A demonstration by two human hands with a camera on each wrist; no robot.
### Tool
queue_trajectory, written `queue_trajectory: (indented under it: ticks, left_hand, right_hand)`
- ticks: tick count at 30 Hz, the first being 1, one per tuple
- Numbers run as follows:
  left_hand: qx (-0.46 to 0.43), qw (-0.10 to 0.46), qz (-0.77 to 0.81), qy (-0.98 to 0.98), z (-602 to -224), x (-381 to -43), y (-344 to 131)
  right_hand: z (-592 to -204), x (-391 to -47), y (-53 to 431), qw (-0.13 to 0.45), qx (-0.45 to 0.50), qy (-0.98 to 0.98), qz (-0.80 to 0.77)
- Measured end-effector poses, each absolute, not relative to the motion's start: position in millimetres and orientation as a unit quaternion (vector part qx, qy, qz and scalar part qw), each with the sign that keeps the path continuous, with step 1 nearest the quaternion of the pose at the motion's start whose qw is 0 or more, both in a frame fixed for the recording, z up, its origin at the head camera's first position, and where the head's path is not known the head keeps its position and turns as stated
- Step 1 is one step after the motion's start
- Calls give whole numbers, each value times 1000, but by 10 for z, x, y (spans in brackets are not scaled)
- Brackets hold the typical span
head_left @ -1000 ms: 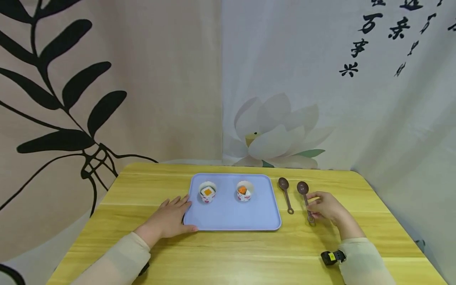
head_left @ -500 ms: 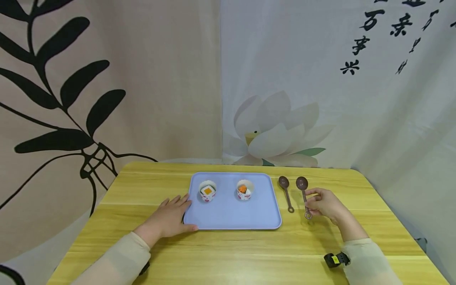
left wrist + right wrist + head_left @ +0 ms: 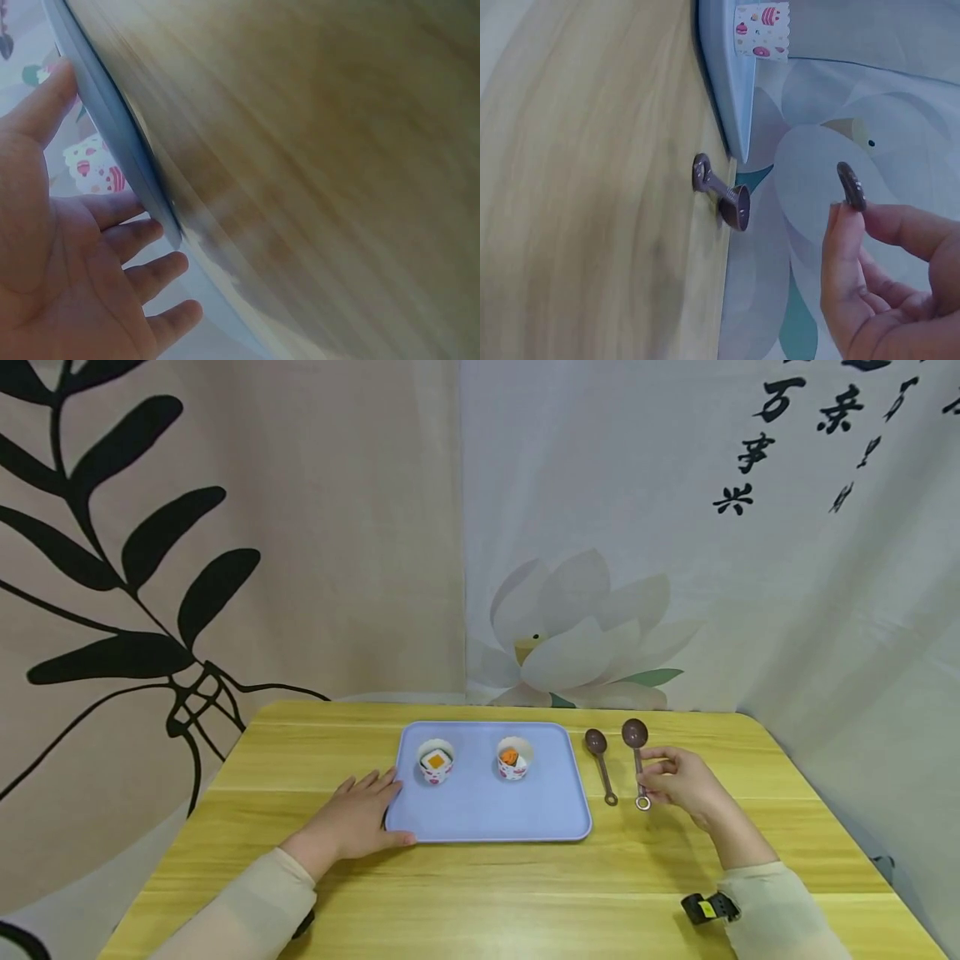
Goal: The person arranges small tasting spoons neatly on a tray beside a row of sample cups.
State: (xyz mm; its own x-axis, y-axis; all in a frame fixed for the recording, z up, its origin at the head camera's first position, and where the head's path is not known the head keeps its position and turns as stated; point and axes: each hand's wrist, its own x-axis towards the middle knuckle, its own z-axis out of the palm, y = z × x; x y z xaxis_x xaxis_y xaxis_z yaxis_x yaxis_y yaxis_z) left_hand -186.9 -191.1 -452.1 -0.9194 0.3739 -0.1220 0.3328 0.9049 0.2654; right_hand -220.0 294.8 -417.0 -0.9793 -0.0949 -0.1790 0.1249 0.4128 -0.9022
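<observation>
My right hand [image 3: 678, 787] pinches a brown spoon [image 3: 634, 733] by its handle, bowl pointing to the back of the table. In the right wrist view the handle's ring end [image 3: 851, 186] sticks out past thumb and finger, above the tabletop. A second brown spoon [image 3: 596, 742] lies on the table between that hand and the blue tray [image 3: 487, 818]. My left hand [image 3: 356, 818] rests at the tray's left edge, fingers extended; in the left wrist view its fingertips meet the tray's rim [image 3: 124, 142]. The palm is bare.
On the tray stand two patterned paper cups: the left cup [image 3: 437, 774] holds a white and orange piece, the right cup [image 3: 513, 772] an orange and white one. A yellow wooden table [image 3: 510, 902] carries everything, with printed curtains [image 3: 360, 568] behind it.
My right hand has moved the pinched spoon slightly up and toward the back of the table, its handle now more upright in view. The left hand and tray stay put.
</observation>
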Motion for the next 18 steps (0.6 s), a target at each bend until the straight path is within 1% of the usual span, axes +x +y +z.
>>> queue_trajectory:
  ticks: [10,18]
  left_hand:
    - [177,87,119,973,-4543,-1876,-1908]
    - [178,87,119,973,-4538,-1880,-1907]
  right_hand:
    - [-4077,-2177,2821,73,-7,816,-573]
    - [-3984,-2138,2719,67,-11,806,-588]
